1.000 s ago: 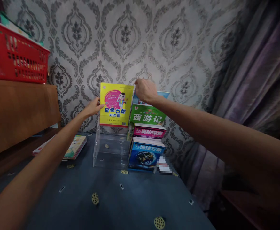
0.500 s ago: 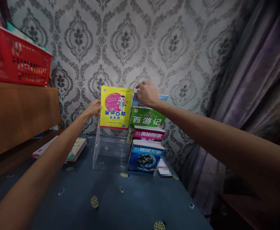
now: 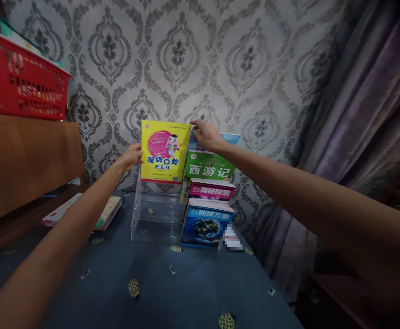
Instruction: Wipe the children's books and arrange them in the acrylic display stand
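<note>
A yellow book (image 3: 163,155) with a pink circle and a cartoon child stands upright at the back of a clear acrylic rack (image 3: 135,214). My left hand (image 3: 131,156) has its fingers closed on the book's left edge. At its top right corner is my right hand (image 3: 207,135), thumb and finger pinched at that corner. Behind and under this hand stands a light blue book (image 3: 232,139), partly covered. Stepped below it in the rack's right column are a green book (image 3: 210,166), a magenta book (image 3: 212,191) and a blue book with a globe (image 3: 207,226).
More books (image 3: 109,212) lie flat on the left, partly behind my left forearm. A red plastic basket (image 3: 42,91) sits on a wooden cabinet (image 3: 28,155). A blue patterned cloth (image 3: 179,292) covers the surface. Patterned wallpaper rises behind; a grey-purple curtain (image 3: 340,137) hangs on the right.
My right hand has come down slightly, its fingers now at the yellow book's top right corner. The left hand keeps its hold. The whole view has shifted a little.
</note>
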Available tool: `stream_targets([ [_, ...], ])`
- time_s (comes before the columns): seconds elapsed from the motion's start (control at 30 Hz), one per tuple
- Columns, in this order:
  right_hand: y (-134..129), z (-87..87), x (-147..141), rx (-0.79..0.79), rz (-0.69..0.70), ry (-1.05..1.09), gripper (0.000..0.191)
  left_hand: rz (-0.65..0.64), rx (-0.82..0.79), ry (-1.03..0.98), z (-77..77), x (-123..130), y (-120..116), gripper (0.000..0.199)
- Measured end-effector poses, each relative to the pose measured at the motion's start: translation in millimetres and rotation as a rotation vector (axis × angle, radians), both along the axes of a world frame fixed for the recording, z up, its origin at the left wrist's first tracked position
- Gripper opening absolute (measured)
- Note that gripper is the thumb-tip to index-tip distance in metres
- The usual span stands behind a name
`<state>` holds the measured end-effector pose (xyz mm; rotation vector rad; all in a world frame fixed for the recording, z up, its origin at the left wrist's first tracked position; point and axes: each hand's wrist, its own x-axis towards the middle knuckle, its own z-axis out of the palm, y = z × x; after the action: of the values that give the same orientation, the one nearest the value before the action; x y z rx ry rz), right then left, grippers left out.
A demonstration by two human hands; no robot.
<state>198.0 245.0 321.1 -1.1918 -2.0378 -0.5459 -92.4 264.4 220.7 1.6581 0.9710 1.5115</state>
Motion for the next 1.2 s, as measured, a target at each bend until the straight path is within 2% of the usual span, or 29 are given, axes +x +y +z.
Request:
stream_targets([
  [0.2,3.8,2.7,2.8,-0.046,0.13,0.143,0.038,0.005,0.011,-0.007,-2.6,1.2,6.6,0.025],
  [0.37,-3.6,5.9,-0.6,-0.131,0.3,0.3,0.022,0.018,0.016,-0.01,-3.7,1.8,9.1,0.025],
  [0.47,-9.4,6.0,-4.7,-0.157,0.37,0.384,0.02,0.031,0.023,-0.003,-3.9,1.8,8.5,0.025],
  [0.63,-16.3,5.9,-11.8,-0.153,0.317,0.434,0.023,0.046,0.04,0.032,-3.6,0.7,2.8,0.025],
  [0.83,-21.3,5.6,-13.5,-0.103,0.243,0.339,0.031,0.094,0.057,0.113,-4.3,-4.9,-3.0,0.018],
  [1.0,-19.4,4.4,-13.6,-0.088,0.238,0.346,0.036,0.114,0.037,0.139,-9.6,-3.2,-0.2,0.024],
  [1.2,-15.3,6.0,-15.2,-0.08,0.25,0.31,0.026,0.107,0.014,0.138,-14.3,-0.1,5.5,0.028],
])
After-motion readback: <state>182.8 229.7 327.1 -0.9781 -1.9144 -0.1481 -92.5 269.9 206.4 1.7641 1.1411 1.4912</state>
